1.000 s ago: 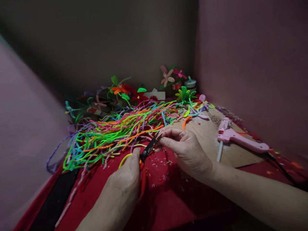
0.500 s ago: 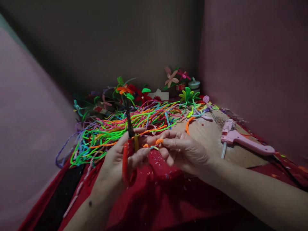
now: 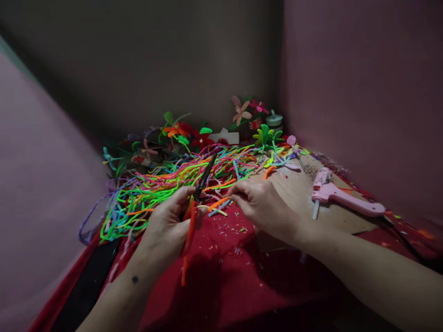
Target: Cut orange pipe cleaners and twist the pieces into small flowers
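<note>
My left hand (image 3: pixel 169 223) is closed around a pair of scissors (image 3: pixel 206 177). Their black blades point up and to the right, and the red-orange handle hangs below the fingers. An orange pipe cleaner (image 3: pixel 218 203) runs from the left hand's fingers to my right hand (image 3: pixel 261 205), which pinches its other end between thumb and fingertips. Below the left hand dangles an orange fuzzy end (image 3: pixel 183 272); whether it belongs to the same pipe cleaner is hidden. Short blue and pale yellow pieces (image 3: pixel 218 213) lie just under the stretched one.
A heap of colourful pipe cleaners (image 3: pixel 166 184) spreads behind my hands. On the cardboard (image 3: pixel 346 221) at right rests a pink glue gun (image 3: pixel 346 198) with a cord. Fuzzy flowers (image 3: pixel 240 112) and a lidded jar (image 3: pixel 274 121) stand at the back. Clippings dot the red cloth (image 3: pixel 224 286).
The scissors have swung from upright to leaning right. My right hand has turned knuckles up, and the orange pipe cleaner, bunched at the fingers before, now stretches straight between both hands.
</note>
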{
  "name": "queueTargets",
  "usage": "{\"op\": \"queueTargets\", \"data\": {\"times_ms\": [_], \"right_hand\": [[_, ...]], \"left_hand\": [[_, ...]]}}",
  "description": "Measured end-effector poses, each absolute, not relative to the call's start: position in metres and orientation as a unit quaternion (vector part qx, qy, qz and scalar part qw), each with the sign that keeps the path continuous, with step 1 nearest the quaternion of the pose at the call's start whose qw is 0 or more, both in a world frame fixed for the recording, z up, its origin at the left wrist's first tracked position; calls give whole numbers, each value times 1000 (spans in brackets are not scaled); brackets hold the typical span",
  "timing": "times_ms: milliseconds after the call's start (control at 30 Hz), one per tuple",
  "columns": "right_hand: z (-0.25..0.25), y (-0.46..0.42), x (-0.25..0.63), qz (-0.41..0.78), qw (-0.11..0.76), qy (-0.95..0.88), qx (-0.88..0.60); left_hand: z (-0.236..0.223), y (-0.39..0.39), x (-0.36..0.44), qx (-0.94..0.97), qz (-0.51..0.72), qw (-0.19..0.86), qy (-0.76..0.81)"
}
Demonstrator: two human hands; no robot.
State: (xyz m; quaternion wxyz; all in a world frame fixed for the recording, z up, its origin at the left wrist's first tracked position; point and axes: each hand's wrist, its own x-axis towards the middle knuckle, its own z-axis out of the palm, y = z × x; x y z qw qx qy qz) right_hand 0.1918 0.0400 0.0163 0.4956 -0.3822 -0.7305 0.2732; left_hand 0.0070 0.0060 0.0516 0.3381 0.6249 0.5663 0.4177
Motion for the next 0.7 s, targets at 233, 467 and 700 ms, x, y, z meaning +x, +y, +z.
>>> {"op": "queueTargets", "data": {"times_ms": [233, 467, 700], "right_hand": [[18, 50, 191, 455, 534, -596, -390], [6, 50, 179, 772, 487, -353, -205], [7, 50, 181, 742, 532, -359, -195]], "left_hand": [[55, 10, 10, 562, 457, 406, 558], [56, 10, 24, 527, 486, 449, 533], [46, 10, 27, 523, 395, 531, 537]]}}
